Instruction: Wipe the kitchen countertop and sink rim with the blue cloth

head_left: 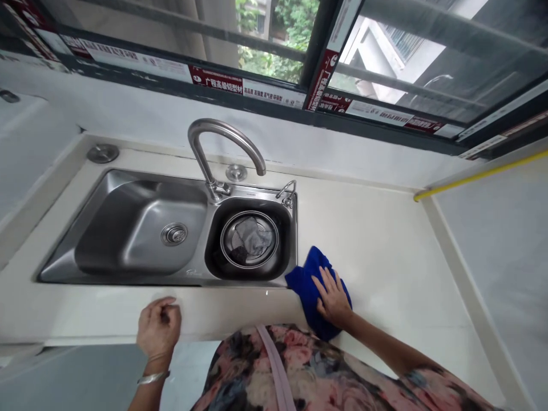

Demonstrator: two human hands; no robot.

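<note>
My right hand [333,298] lies flat, fingers spread, on a blue cloth [311,279] that rests on the cream countertop [385,251] just right of the steel sink [128,228]. My left hand [158,328] rests on the counter's front edge below the sink, fingers curled over the rim and holding nothing I can make out. The cloth touches the sink's right rim.
The sink has a large left basin with a drain [173,233] and a small right basin holding a round strainer basket [249,240]. A curved faucet [222,142] rises behind it. A window runs along the back wall. A yellow-edged panel [479,177] borders the counter's right side.
</note>
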